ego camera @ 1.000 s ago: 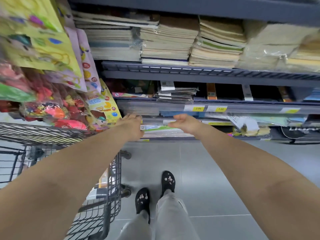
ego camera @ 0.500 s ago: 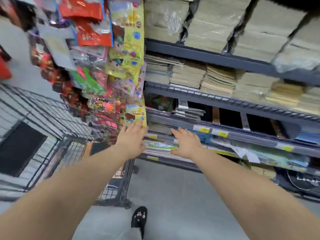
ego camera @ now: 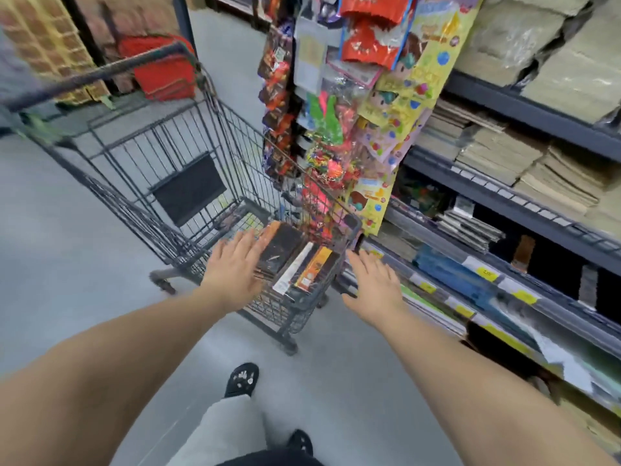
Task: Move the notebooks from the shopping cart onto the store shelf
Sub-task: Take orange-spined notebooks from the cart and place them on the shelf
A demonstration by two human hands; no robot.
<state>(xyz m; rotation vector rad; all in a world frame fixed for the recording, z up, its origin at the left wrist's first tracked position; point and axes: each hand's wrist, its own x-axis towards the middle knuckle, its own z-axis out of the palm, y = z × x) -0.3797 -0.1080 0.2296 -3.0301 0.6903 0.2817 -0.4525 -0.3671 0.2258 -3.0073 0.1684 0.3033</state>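
A grey wire shopping cart [ego camera: 141, 153] stands on the aisle floor left of the store shelf [ego camera: 524, 210]. At its near end lie notebooks [ego camera: 302, 264], dark-covered ones with a white and an orange spine beside them. My left hand [ego camera: 235, 267] hovers open over the cart's near left corner, its fingertips at the edge of the dark notebook. My right hand [ego camera: 373, 280] is open, fingers spread, just right of the cart's rim and in front of the low shelf. Neither hand holds anything.
Hanging packets of toys and stickers [ego camera: 336, 122] dangle over the cart's right side. The shelves hold stacked paper pads [ego camera: 504, 156] and yellow price tags [ego camera: 487, 274]. A red basket [ego camera: 161, 68] sits beyond the cart handle. My feet [ego camera: 242, 381] are on the grey floor.
Both hands have left the low shelf and swung left toward the cart. My view has turned left, bringing the cart and its notebooks into sight.
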